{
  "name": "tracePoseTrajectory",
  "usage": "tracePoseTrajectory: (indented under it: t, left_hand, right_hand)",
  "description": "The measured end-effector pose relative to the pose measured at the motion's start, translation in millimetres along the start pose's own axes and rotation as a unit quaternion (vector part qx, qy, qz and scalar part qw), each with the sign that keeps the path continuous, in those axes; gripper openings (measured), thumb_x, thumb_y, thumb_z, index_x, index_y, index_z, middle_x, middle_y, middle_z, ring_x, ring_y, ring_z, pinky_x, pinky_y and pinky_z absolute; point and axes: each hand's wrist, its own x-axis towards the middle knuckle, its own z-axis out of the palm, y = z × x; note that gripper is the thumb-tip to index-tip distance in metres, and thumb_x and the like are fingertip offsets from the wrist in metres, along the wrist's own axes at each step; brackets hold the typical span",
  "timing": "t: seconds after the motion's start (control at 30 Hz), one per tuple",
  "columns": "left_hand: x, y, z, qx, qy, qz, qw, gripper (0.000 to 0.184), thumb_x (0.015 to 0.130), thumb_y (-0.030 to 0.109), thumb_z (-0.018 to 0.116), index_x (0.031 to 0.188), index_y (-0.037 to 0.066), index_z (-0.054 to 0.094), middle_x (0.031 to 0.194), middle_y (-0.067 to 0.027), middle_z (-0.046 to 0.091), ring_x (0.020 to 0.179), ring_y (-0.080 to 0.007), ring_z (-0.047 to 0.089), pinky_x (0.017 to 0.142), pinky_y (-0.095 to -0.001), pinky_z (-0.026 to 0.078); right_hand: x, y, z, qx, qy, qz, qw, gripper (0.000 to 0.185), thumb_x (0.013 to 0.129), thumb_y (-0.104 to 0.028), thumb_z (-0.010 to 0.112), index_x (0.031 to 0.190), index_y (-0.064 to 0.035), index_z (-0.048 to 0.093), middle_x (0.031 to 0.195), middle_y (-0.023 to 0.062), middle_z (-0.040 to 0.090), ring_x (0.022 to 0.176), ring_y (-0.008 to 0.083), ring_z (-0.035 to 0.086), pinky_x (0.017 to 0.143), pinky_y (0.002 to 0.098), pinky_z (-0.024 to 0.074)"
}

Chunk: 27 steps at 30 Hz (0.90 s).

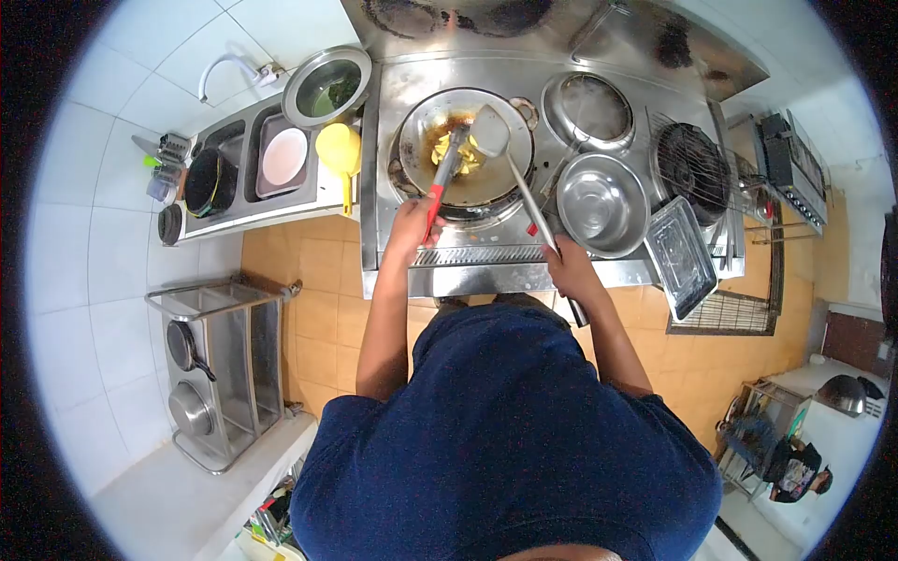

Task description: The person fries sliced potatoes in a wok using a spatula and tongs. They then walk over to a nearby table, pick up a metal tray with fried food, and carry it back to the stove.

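A wide wok (412,140) sits on the left burner, with yellow pieces of food (440,151) and brownish liquid in it. My left hand (412,227) is closed around the red handle of a pair of tongs (447,168), whose grey tips reach into the food. In my right hand (571,268) is the long metal handle of a wok spatula (490,131). Its broad blade is over the wok, close to the tong tips. Just right of the wok, near my right hand, stands a steel bowl (603,206).
Behind the bowl is a round pan (587,107). A grill rack (692,164) and a rectangular tray (681,257) lie at the right; the tray overhangs the stove's front edge. Left are a yellow ladle (339,150), a metal pot (327,84) and sinks (238,192). Another person (795,470) is far right.
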Motion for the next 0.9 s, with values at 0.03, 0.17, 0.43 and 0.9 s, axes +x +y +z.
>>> tracePoseTrajectory:
  t: [0.03,0.17,0.43,0.9]
  left_hand:
    - [-0.8,0.4,-3.0,0.0,0.004,0.007,1.0,0.043,0.093,0.043,0.053,0.101,0.001,0.053,0.072,-0.0071,0.061,0.043,-0.0114,0.05,0.033,-0.0238,0.032]
    - [8.5,-6.7,-8.9,-0.011,-0.01,-0.004,1.0,0.043,0.094,0.043,0.053,0.1,0.001,0.054,0.073,-0.0074,0.061,0.043,-0.0116,0.05,0.033,-0.024,0.033]
    - [0.1,-11.0,-11.2,-0.023,-0.024,0.039,0.999,0.036,0.096,0.035,0.051,0.097,-0.001,0.05,0.071,-0.01,0.059,0.043,-0.0119,0.049,0.032,-0.0249,0.033]
    - [-0.8,-4.4,-3.9,-0.011,0.013,0.05,0.999,0.034,0.097,0.033,0.05,0.097,-0.001,0.047,0.071,-0.0111,0.059,0.043,-0.0125,0.05,0.033,-0.0253,0.034]
  right_hand:
    - [-2.0,-1.3,-0.8,-0.001,0.001,-0.006,1.0,0.028,0.095,-0.022,0.051,0.101,0.0047,0.054,0.058,0.0148,0.054,0.039,0.022,0.054,0.035,0.0357,0.0429]
    - [4.1,17.1,4.1,0.028,-0.035,0.015,0.999,0.026,0.095,-0.022,0.05,0.099,0.004,0.053,0.065,0.0188,0.058,0.041,0.0257,0.056,0.037,0.0376,0.0443]
    - [13.0,24.3,11.5,-0.02,-0.003,-0.028,0.999,0.027,0.095,-0.022,0.049,0.097,0.0049,0.053,0.065,0.0194,0.057,0.043,0.0272,0.056,0.04,0.0394,0.0455]
    - [-13.0,1.3,-9.5,0.15,-0.044,0.059,0.986,0.024,0.096,-0.023,0.05,0.091,0.0008,0.052,0.057,0.0029,0.046,0.039,0.0118,0.046,0.033,0.0293,0.0396]
